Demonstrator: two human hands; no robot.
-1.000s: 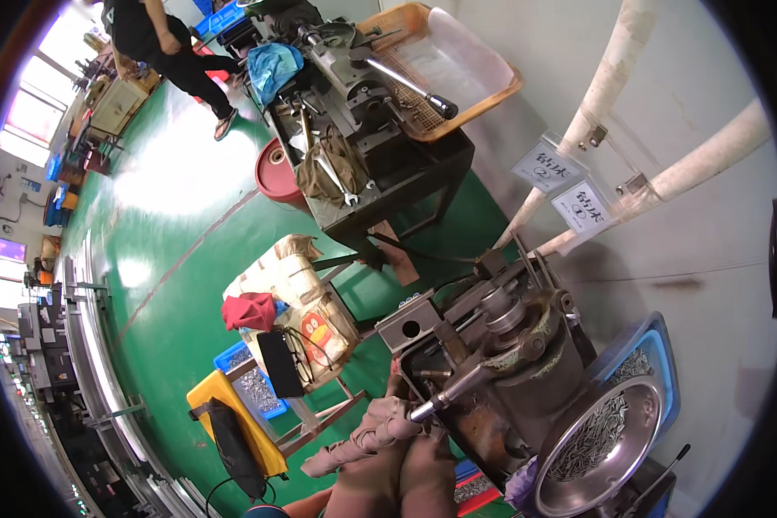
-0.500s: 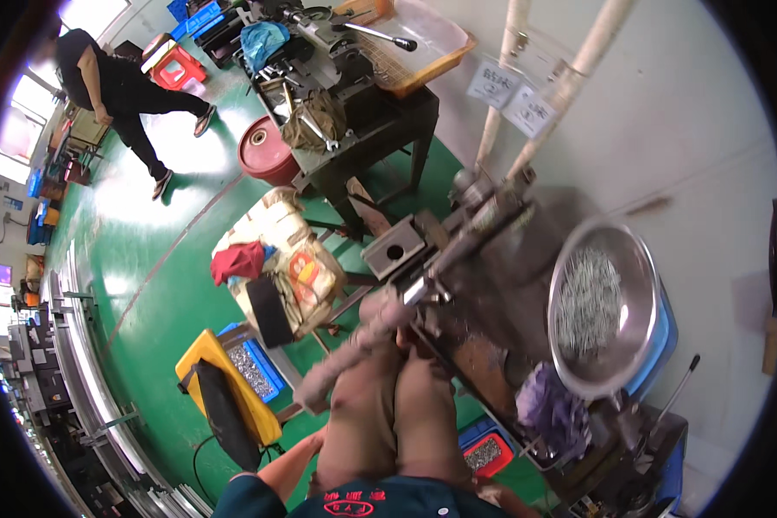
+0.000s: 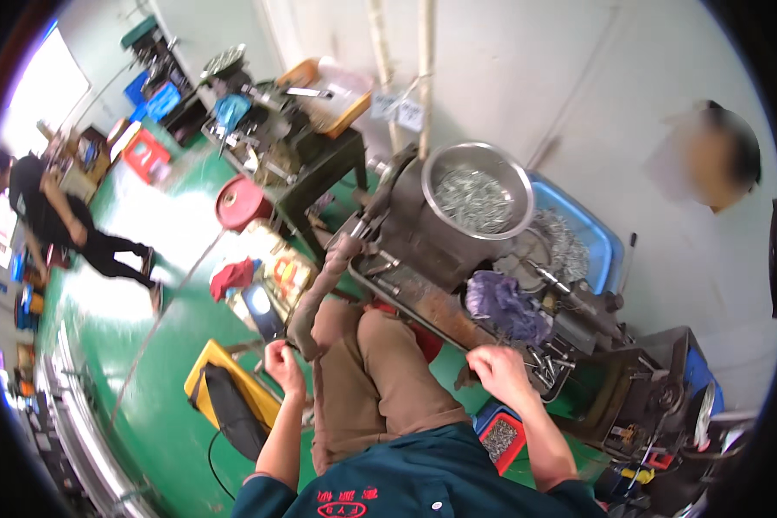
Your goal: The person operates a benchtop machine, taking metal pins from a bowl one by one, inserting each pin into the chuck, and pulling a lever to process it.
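Cloth-wrapped lever [image 3: 326,278], one: juts past the left corner of the worktop [image 3: 451,324], free end just beside my left hand [image 3: 285,367]. Wrapping probably soft, unslippery, over a stiff, heavy core; best grasped near that end. Left fingers: curled; contents, cannot tell. Right hand [image 3: 498,369]: by the worktop's front edge, fingers bent; hold, cannot tell.

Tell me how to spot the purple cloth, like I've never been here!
Find the pale wall, then the big silver bowl of small metal pieces in front of it. Look between that bowl and the person's right hand. The crumpled purple cloth there is the only purple thing among grey metal parts.
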